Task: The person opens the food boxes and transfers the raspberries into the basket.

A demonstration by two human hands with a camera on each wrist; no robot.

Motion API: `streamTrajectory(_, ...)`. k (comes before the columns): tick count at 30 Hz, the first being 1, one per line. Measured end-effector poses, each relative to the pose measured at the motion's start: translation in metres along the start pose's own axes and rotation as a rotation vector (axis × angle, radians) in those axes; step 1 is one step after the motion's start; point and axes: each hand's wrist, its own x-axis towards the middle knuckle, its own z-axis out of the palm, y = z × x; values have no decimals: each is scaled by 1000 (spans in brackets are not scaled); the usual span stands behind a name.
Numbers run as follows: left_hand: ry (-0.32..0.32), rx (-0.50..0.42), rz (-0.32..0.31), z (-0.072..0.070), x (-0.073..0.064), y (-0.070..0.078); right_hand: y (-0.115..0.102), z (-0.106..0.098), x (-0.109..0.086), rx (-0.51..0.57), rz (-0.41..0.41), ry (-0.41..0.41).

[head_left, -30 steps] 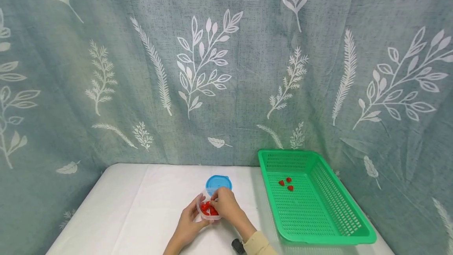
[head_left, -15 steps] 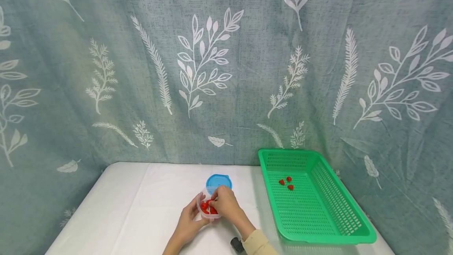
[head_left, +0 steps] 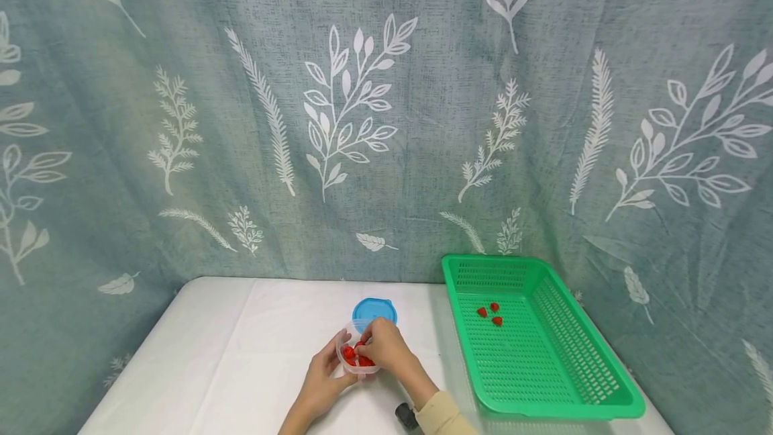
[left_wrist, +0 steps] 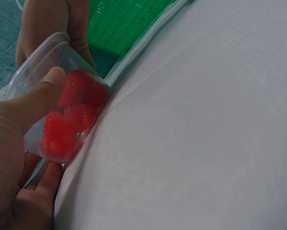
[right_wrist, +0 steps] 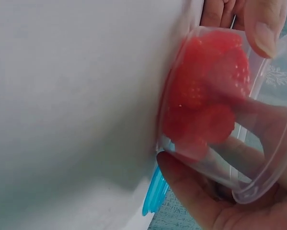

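My left hand (head_left: 321, 380) is gripping a clear tub (head_left: 360, 370); my right hand (head_left: 386, 346) is touching red berries (head_left: 348, 354) inside, its grip unclear.

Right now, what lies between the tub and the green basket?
In the head view, the right hand, over the right side of the tub, then bare white cloth up to the basket.

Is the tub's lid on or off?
Off: the blue lid lies beyond the clear tub on the table; the right hand reaches inside.
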Motion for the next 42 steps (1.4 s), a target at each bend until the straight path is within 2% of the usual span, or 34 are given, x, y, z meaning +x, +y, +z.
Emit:
streamTrajectory(6, 6, 7, 11, 1, 0, 0, 3, 0, 0, 27, -11, 28)
streamTrajectory(13, 5, -8, -27, 2, 0, -1, 7, -3, -2, 94, -8, -29)
streamTrajectory(16, 5, -3, -18, 3, 0, -1, 8, -4, -3, 140, 0, -48)
streamTrajectory(20, 16, 9, 3, 4, 0, 0, 7, -6, -6, 175, -12, -32)
streamTrajectory(25, 20, 16, 26, 5, 0, 1, 8, -7, -9, 145, -48, 37)
streamTrajectory(29, 25, 2, 26, 5, 0, 1, 9, -7, -12, 114, -94, 135)
streamTrajectory(33, 32, -20, 9, 5, 0, -1, 9, -9, -15, 157, -108, 222)
streamTrajectory(36, 28, 0, 7, 4, 0, -2, 8, -10, -17, 182, -101, 276)
streamTrajectory(39, 20, 32, 17, 3, 0, -3, 7, -12, -20, 221, -100, 317)
streamTrajectory(42, 20, 35, -2, 2, 0, -2, 6, -14, -23, 288, -109, 336)
